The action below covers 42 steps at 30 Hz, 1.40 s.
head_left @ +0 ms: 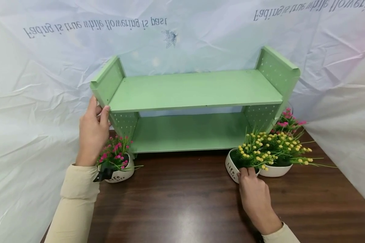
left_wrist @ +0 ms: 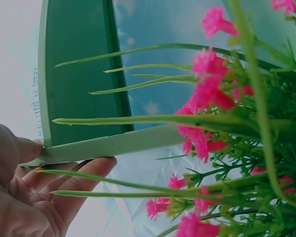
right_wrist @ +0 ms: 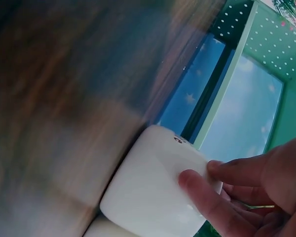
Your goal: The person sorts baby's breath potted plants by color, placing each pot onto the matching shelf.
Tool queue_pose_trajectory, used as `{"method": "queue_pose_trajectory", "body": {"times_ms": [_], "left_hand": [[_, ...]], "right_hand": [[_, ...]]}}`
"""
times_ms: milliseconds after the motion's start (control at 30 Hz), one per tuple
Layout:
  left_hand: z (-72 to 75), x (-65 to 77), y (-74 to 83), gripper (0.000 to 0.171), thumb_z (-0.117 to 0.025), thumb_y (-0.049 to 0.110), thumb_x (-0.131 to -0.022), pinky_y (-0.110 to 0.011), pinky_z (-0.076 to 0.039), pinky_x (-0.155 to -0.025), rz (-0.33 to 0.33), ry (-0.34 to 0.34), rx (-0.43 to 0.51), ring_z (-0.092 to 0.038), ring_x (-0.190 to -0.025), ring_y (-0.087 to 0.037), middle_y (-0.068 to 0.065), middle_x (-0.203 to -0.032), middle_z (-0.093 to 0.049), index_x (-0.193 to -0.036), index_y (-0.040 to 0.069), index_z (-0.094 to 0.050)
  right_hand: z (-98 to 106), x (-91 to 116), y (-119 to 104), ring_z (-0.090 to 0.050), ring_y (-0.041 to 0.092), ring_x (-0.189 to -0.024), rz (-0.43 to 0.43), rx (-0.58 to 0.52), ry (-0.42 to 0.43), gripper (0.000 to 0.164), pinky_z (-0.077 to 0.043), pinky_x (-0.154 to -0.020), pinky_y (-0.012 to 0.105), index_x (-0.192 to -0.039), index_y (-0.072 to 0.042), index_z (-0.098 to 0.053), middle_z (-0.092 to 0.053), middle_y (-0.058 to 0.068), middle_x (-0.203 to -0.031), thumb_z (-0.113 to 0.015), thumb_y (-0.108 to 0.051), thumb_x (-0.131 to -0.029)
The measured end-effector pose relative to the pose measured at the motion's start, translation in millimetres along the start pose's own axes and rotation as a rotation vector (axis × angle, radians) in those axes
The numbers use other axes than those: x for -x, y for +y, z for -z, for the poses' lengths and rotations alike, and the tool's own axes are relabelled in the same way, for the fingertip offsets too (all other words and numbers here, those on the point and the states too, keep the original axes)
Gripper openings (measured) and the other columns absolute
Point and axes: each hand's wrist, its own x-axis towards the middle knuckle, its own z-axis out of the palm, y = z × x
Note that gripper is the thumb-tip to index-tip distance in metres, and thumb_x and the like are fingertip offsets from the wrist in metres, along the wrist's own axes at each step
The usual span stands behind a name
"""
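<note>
A green two-tier shelf with dotted side panels stands on the table. My left hand grips the edge of its left side panel, thumb on one face and fingers on the other, as the left wrist view also shows. At the shelf's front right corner, my right hand pinches the rim of a white flowerpot with yellow flowers. In the right wrist view the thumb lies against the pot's smooth outer wall; some of the other fingers are hidden behind the rim.
A second white pot with yellow flowers stands close beside the held one. Pink flowers show behind them, by the shelf's right side. Below my left hand sits a white pot with pink flowers. Printed cloth hangs behind the brown table.
</note>
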Motion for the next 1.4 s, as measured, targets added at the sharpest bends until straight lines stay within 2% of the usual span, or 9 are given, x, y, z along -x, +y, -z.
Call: {"method": "queue_pose_trajectory", "body": {"times_ms": [233,400,700,867,967,1033,1133,1200,1400], "left_hand": [[1.3,1.5,-2.6,0.045,-0.049,0.024,-0.113,-0.052,-0.063,-0.087,0.000,-0.005,-0.027,-0.070,-0.118,-0.045,-0.025,-0.141,-0.064,-0.157,0.016,-0.045],[3.0,-1.7,-2.9,0.045,-0.052,0.022,-0.112,-0.050,-0.061,-0.091,-0.019,0.012,-0.009,-0.070,-0.118,-0.044,-0.026,-0.139,-0.065,-0.156,0.012,-0.047],[11.0,-10.5,3.0,0.042,-0.054,0.027,-0.111,-0.051,-0.058,-0.102,-0.024,0.047,0.016,-0.068,-0.123,-0.040,-0.025,-0.136,-0.067,-0.144,0.001,-0.058],[12.6,-14.0,3.9,0.042,-0.052,0.028,-0.112,-0.044,-0.060,-0.099,0.001,0.031,-0.013,-0.070,-0.120,-0.039,-0.026,-0.135,-0.068,-0.136,-0.006,-0.061],[11.6,-14.6,3.7,0.041,-0.051,0.026,-0.112,-0.045,-0.060,-0.098,-0.007,0.014,-0.041,-0.071,-0.119,-0.039,-0.027,-0.133,-0.068,-0.133,-0.008,-0.061],[9.9,-15.0,3.9,0.040,-0.051,0.025,-0.112,-0.047,-0.060,-0.097,-0.015,0.011,-0.058,-0.071,-0.119,-0.040,-0.027,-0.132,-0.068,-0.131,-0.009,-0.061],[5.7,-15.5,3.6,0.039,-0.051,0.023,-0.112,-0.050,-0.060,-0.097,-0.035,0.021,-0.068,-0.071,-0.118,-0.042,-0.028,-0.131,-0.068,-0.130,-0.010,-0.061],[3.1,-15.6,3.6,0.038,-0.052,0.022,-0.112,-0.051,-0.060,-0.096,-0.042,0.030,-0.070,-0.071,-0.117,-0.043,-0.029,-0.131,-0.068,-0.129,-0.011,-0.061],[-1.3,-14.6,2.7,0.037,-0.053,0.021,-0.111,-0.051,-0.061,-0.093,-0.051,0.062,-0.087,-0.072,-0.114,-0.044,-0.029,-0.128,-0.069,-0.126,-0.011,-0.062]], "right_hand": [[-1.1,2.2,3.3,-0.055,0.033,-0.047,0.013,-0.025,0.017,0.018,-0.048,-0.036,0.051,-0.090,0.004,-0.063,-0.060,0.021,-0.084,-0.080,-0.001,-0.090],[4.3,-0.1,4.5,-0.057,0.034,-0.050,0.026,-0.056,0.020,0.013,-0.049,-0.038,0.052,-0.095,0.003,-0.067,-0.063,0.020,-0.086,-0.079,-0.002,-0.092],[20.3,-8.3,9.5,-0.059,0.032,-0.054,0.158,-0.110,0.094,0.016,-0.046,-0.037,0.049,-0.095,-0.001,-0.069,-0.062,0.015,-0.086,-0.082,-0.003,-0.086],[33.1,-15.8,14.8,-0.065,0.028,-0.065,0.232,-0.125,0.108,0.016,-0.048,-0.039,0.046,-0.100,0.000,-0.073,-0.064,0.013,-0.093,-0.080,-0.004,-0.086],[43.4,-20.8,18.9,-0.067,0.024,-0.068,0.268,-0.131,0.105,0.012,-0.047,-0.039,0.042,-0.101,-0.001,-0.073,-0.066,0.010,-0.096,-0.078,-0.005,-0.090],[51.2,-23.7,21.2,-0.068,0.021,-0.069,0.284,-0.136,0.094,0.013,-0.048,-0.041,0.040,-0.102,-0.002,-0.074,-0.067,0.009,-0.098,-0.070,-0.015,-0.102],[62.8,-28.4,23.5,-0.069,0.021,-0.070,0.300,-0.142,0.089,0.042,-0.048,-0.040,0.038,-0.103,-0.003,-0.074,-0.068,0.008,-0.100,-0.048,-0.034,-0.114],[70.6,-32.3,24.0,-0.070,0.021,-0.071,0.311,-0.144,0.089,0.059,-0.049,-0.041,0.038,-0.104,-0.004,-0.075,-0.069,0.007,-0.100,-0.033,-0.044,-0.116],[94.9,-48.7,21.6,-0.069,0.016,-0.072,0.390,-0.148,0.120,0.061,-0.053,-0.045,0.039,-0.099,-0.008,-0.075,-0.068,0.001,-0.098,-0.031,-0.047,-0.116]]}}
